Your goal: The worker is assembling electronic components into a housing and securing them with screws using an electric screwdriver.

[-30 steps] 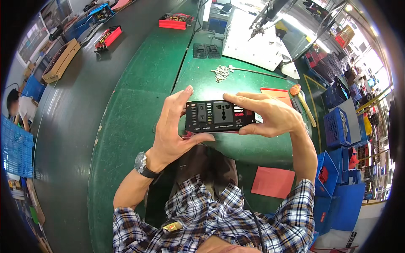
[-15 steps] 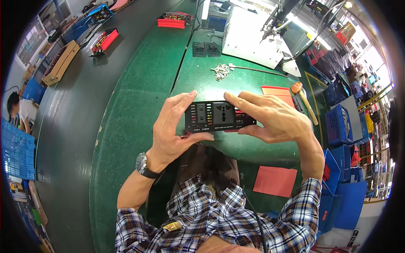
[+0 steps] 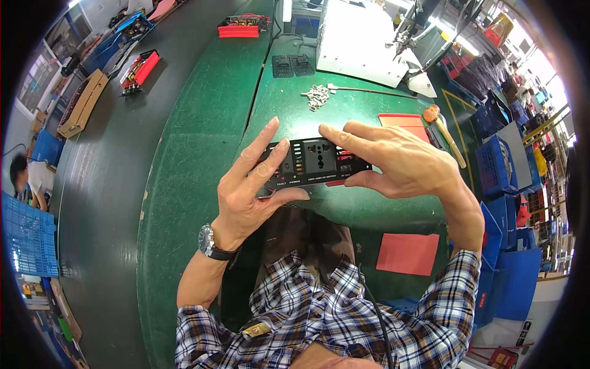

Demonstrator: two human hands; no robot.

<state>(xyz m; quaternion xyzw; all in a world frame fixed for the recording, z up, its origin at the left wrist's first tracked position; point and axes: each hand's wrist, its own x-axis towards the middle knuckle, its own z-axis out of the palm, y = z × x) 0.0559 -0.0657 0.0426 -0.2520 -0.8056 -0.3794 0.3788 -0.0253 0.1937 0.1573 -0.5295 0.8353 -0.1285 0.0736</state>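
Between my two hands is a power inverter (image 3: 318, 161), its black end panel with a socket and vent slots facing up. Bits of its red body show below and through the slots. My left hand (image 3: 249, 178) grips the left end, thumb along the lower edge and one fingertip on the panel's face. The index finger stands raised off it. At the right end, my right hand (image 3: 402, 158) pinches the panel between its fingers above and its thumb below. Beyond the inverter lies a pile of small metal pieces (image 3: 316, 97) on the green table (image 3: 184, 160).
Two black panels (image 3: 292, 66) lie by a white machine (image 3: 359, 46). On the right are a red tray (image 3: 402, 123) and a wooden-handled mallet (image 3: 452, 144). Red-cased units (image 3: 140, 71) sit on the dark conveyor (image 3: 98, 203) at left; a person (image 3: 37, 178) works beyond.
My left fingers have spread, the index lifting off while another finger rests on the panel's face. The inverter has tilted slightly, and my right hand keeps its grip.
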